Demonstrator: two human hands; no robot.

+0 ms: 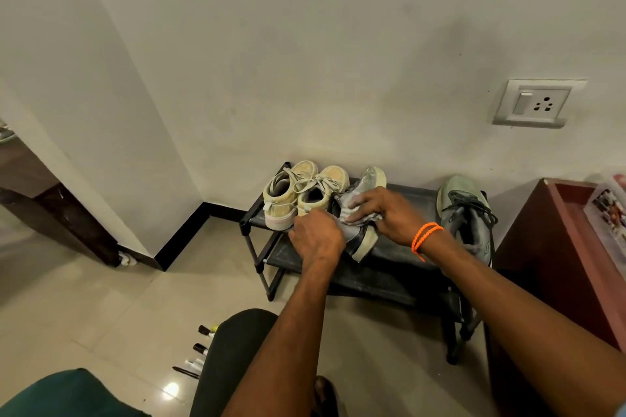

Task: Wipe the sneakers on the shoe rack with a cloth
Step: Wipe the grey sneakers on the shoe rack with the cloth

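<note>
A low black shoe rack (403, 256) stands against the wall. On its top shelf sit two yellowish sneakers (298, 195) at the left and a grey-green sneaker (465, 213) at the right. Between them a grey sneaker (364, 240) with a pale sole is tilted on its side. My left hand (316, 239) grips its heel end. My right hand (379, 208), with an orange band on the wrist, presses a light grey cloth (360, 218) onto the shoe's upper; most of the cloth is hidden under my fingers.
A dark red wooden cabinet (548, 247) stands right of the rack, with a clear box on top. A wall socket (535, 105) is above. Several markers (200, 349) lie on the tiled floor beside my knee (237, 349). A dark door frame (67, 220) is at left.
</note>
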